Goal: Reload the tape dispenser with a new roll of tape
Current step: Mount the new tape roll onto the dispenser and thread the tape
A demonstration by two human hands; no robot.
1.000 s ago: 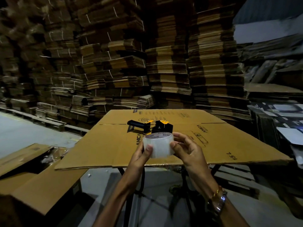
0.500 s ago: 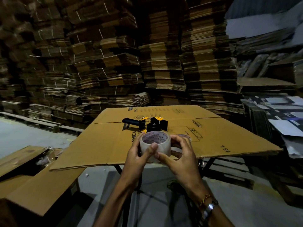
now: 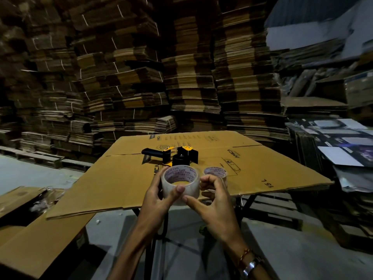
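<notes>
I hold a clear tape roll (image 3: pixel 180 183) with a printed cardboard core above the near edge of the cardboard sheet (image 3: pixel 113 182). My left hand (image 3: pixel 159 201) grips its left side, thumb across the front. My right hand (image 3: pixel 214 201) presses against its right side, and the index fingertip touches the lower front of the roll. A black and yellow tape dispenser (image 3: pixel 173 155) lies on the sheet just beyond the roll, handle pointing left. A second roll or core (image 3: pixel 215 172) rests on the sheet right behind my right hand.
The cardboard sheet lies over a folding stand (image 3: pixel 245 207). Tall stacks of flattened cartons (image 3: pixel 141 73) fill the background. More cardboard (image 3: pixel 34 245) lies low on the left, and printed sheets (image 3: pixel 343 150) are piled on the right. A wristwatch and bracelet (image 3: pixel 249 263) sit on my right wrist.
The roll has tilted, so its open core now faces up toward me. My right hand shifted from gripping the side to picking at the front. The view has moved closer.
</notes>
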